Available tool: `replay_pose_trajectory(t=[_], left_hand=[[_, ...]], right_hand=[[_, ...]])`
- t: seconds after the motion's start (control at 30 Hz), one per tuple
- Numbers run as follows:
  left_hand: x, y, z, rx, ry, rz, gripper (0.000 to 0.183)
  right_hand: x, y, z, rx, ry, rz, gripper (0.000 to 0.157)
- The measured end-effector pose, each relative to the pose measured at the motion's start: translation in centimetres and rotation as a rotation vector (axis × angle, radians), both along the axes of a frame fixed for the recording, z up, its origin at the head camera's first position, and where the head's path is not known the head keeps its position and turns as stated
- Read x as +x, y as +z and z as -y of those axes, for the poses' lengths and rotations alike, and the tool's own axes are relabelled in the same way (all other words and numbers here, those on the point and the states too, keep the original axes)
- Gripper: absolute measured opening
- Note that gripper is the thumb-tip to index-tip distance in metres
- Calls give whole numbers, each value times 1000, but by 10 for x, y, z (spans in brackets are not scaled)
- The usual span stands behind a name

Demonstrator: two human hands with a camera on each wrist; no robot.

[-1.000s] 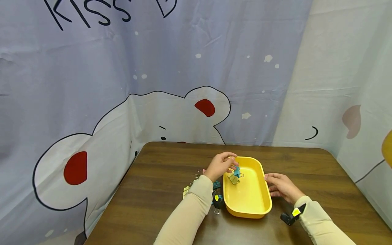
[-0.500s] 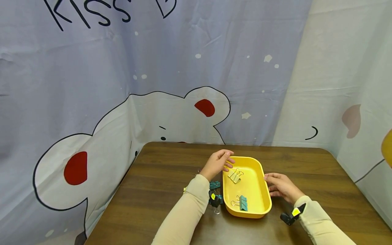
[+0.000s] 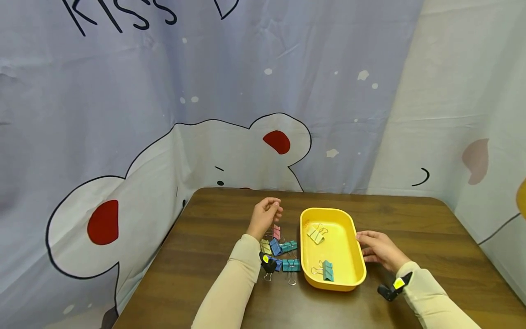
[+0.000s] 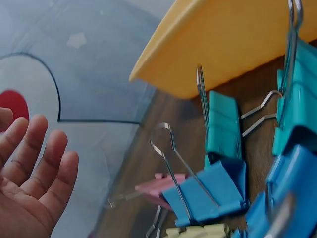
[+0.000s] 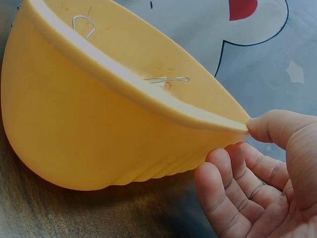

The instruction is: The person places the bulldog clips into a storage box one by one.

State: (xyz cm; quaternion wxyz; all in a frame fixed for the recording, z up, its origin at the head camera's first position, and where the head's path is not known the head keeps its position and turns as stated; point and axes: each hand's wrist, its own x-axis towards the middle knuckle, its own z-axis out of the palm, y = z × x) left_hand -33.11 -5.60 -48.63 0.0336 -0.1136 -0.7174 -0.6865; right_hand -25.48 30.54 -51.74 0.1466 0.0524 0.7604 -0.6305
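My left hand (image 3: 263, 218) hovers above the table just beyond a group of binder clips, holding nothing; in the left wrist view its fingers (image 4: 55, 148) are loosely bent. The group includes a pink clip (image 3: 276, 232), a yellow clip (image 3: 265, 247), a blue clip (image 3: 276, 247) and two teal clips (image 3: 291, 265). My right hand (image 3: 380, 250) holds the yellow tray (image 3: 341, 249) at its right side, thumb on the rim and fingertips by the outer wall. Inside the tray lie a pale yellow clip (image 3: 315, 235) and a teal clip (image 3: 328, 271).
The wooden table (image 3: 394, 214) extends around the tray on all sides. A printed curtain (image 3: 230, 82) hangs behind its back edge. The clips lie close to the tray's left wall, some with wire handles sticking up.
The teal clip left my left hand and now lies in the tray's near part. My left hand has moved left, away from the tray, uncovering the clips. The right hand stayed put.
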Motion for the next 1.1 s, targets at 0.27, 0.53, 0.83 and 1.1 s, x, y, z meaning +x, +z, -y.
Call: replay_pose_trajectory(t=[0.27, 0.53, 0.83, 1.1], left_hand=[[-1, -12, 20, 98, 153, 98, 18], [-2, -20, 30, 94, 174, 233, 22], [1, -32, 35, 11, 151, 302, 35], [4, -40, 37, 0, 127, 357, 44]], right_hand=[[2, 3, 0, 13, -5, -7, 59], [1, 2, -1, 0, 1, -14, 57], [1, 0, -1, 0, 4, -22, 56], [2, -1, 0, 13, 6, -27, 58]])
